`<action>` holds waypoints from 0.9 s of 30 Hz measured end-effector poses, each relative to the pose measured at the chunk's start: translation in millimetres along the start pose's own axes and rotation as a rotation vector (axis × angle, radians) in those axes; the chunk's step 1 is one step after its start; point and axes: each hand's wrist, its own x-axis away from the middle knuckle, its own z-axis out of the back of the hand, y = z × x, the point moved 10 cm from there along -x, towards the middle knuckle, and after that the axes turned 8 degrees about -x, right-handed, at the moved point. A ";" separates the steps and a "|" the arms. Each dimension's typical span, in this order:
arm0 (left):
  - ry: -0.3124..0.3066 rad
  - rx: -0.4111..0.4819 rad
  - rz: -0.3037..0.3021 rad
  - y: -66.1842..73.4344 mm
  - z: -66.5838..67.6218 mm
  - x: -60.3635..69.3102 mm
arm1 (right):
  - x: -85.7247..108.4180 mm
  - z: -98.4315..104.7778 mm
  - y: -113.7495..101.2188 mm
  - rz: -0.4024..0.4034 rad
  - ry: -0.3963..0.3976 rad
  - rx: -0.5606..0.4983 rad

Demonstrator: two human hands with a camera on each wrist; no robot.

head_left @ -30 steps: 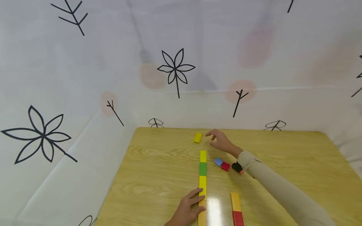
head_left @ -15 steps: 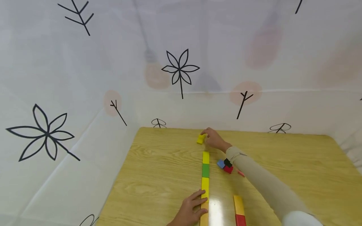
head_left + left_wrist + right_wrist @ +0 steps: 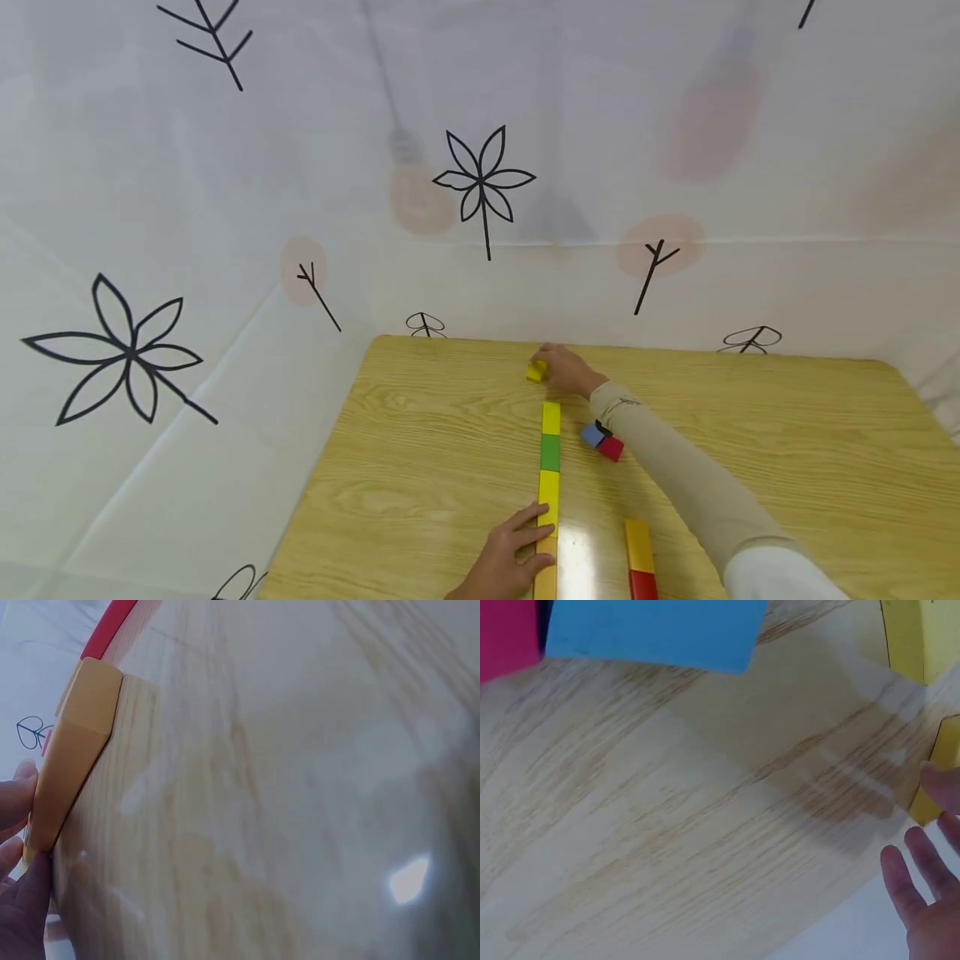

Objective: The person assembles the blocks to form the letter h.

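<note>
My right hand [image 3: 567, 368] pinches a yellow block [image 3: 535, 372] near the table's far edge. In the right wrist view the thumb lies against this yellow block [image 3: 948, 741], the other fingers spread below. A straight row of blocks runs toward me: a yellow block [image 3: 551, 417], a green block [image 3: 550, 452], another yellow block [image 3: 548, 486] and an orange block [image 3: 545, 581]. My left hand [image 3: 501, 557] rests its fairly straight fingers across the row's near part. Fingers of it also show beside the orange block [image 3: 82, 712] in the left wrist view.
Right of the row lie a blue block [image 3: 592, 434] and a red block [image 3: 611, 448], with a dark item partly hidden under the right forearm. Nearer stand an orange block [image 3: 639, 544] and a red block [image 3: 642, 585] end to end. A patterned white cloth [image 3: 480, 283] borders the wooden table [image 3: 427, 450].
The right hand has reached left to the yellow block at the back and taken hold of it. My left hand keeps its place on the row. The view has shifted slightly.
</note>
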 end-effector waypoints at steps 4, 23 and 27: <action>0.004 -0.012 -0.010 3.7 -1.0 -1.2 | 7.3 3.4 3.5 -0.017 0.018 0.056; 0.024 -0.012 0.021 0.6 0.3 1.3 | 33.0 23.3 18.5 -0.060 0.141 -0.179; 0.021 -0.002 0.031 0.1 0.2 1.7 | 42.0 29.9 10.8 -0.043 0.159 -0.226</action>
